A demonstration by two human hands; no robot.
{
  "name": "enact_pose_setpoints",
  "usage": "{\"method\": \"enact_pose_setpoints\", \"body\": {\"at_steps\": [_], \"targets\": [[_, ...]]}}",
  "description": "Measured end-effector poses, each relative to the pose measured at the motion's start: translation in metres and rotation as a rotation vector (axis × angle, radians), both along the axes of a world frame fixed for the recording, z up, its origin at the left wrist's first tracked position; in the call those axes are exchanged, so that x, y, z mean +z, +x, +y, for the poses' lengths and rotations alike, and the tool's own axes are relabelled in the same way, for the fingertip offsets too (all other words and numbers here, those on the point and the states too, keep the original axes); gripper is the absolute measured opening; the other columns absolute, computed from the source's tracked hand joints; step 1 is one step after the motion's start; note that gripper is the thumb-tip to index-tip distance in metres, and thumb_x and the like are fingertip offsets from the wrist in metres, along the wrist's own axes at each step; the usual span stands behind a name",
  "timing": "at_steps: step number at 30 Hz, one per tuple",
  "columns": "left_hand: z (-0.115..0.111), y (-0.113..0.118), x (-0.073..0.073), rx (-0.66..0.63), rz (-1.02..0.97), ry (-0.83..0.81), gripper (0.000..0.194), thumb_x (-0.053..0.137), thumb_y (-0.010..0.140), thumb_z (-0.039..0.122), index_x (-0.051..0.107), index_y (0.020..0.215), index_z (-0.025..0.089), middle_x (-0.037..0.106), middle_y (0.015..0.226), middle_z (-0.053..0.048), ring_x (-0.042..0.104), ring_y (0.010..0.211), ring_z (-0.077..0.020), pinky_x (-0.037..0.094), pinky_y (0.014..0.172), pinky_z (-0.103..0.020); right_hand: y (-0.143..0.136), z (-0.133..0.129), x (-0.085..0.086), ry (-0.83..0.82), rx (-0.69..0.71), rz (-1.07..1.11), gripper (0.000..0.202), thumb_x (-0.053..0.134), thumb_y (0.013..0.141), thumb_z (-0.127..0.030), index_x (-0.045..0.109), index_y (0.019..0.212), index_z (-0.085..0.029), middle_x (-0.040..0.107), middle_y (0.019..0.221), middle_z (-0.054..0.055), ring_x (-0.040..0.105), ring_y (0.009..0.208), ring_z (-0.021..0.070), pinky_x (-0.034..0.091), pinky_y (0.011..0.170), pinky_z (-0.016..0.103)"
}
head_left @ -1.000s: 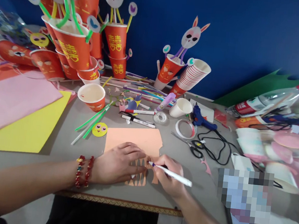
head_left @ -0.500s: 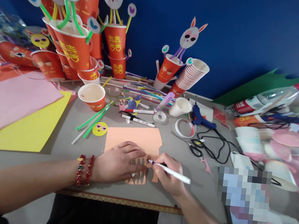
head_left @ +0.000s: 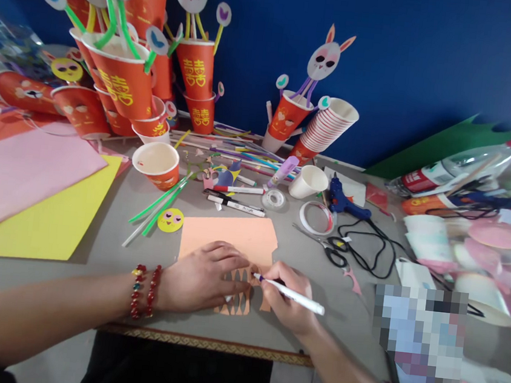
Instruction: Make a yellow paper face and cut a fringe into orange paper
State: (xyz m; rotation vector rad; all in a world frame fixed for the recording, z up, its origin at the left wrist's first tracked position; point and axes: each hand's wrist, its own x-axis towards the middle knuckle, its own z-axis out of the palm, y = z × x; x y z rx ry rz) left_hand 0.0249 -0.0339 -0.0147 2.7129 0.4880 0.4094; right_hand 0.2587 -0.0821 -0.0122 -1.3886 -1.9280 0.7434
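Note:
An orange sheet of paper [head_left: 228, 232] lies at the table's front, with pointed leaf-shaped gaps cut along its near part. My left hand [head_left: 210, 277] rests flat on it, fingers stretched out to the right and slightly apart. My right hand [head_left: 290, 299] grips a white marker pen [head_left: 296, 298] with a purple tip end. That tip meets the paper just right of my left fingertips; any mark under it is too small to make out. Behind the sheet's left corner lies a round yellow paper face [head_left: 171, 220].
Scissors [head_left: 335, 256], a tape roll [head_left: 316, 217] and a blue glue gun [head_left: 346, 200] lie to the right. Red paper cups [head_left: 127, 89] with paper rabbit figures stand back left. Yellow paper [head_left: 83, 216] is at left, a plastic bottle [head_left: 459, 167] at right.
Both hands and the marker pen stay almost exactly where they were on the orange paper. The view has shifted very slightly.

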Motion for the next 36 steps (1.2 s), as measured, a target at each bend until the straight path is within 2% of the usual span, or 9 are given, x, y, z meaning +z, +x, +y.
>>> {"method": "enact_pose_setpoints", "body": {"at_steps": [5, 36], "targets": [[0.0001, -0.0009, -0.0009, 0.004, 0.022, 0.011, 0.034, 0.052, 0.095, 0.034, 0.056, 0.129, 0.029, 0.054, 0.136, -0.006, 0.048, 0.123, -0.0264, 0.032, 0.109, -0.047, -0.0009, -0.0005, 0.0015, 0.007, 0.002, 0.018, 0.016, 0.050, 0.081, -0.015, 0.048, 0.066, -0.022, 0.049, 0.049, -0.006, 0.045, 0.046, 0.0106, 0.034, 0.049, 0.021], [0.0008, -0.0013, -0.0001, -0.019, 0.025, 0.037, 0.033, 0.051, 0.095, 0.033, 0.056, 0.126, 0.026, 0.053, 0.137, -0.007, 0.047, 0.123, -0.0257, 0.031, 0.109, -0.046, -0.0010, 0.0005, 0.0063, 0.057, 0.053, 0.028, 0.016, 0.048, 0.076, -0.014, 0.047, 0.062, -0.021, 0.047, 0.049, -0.006, 0.043, 0.044, 0.0098, 0.033, 0.049, 0.021]]}}
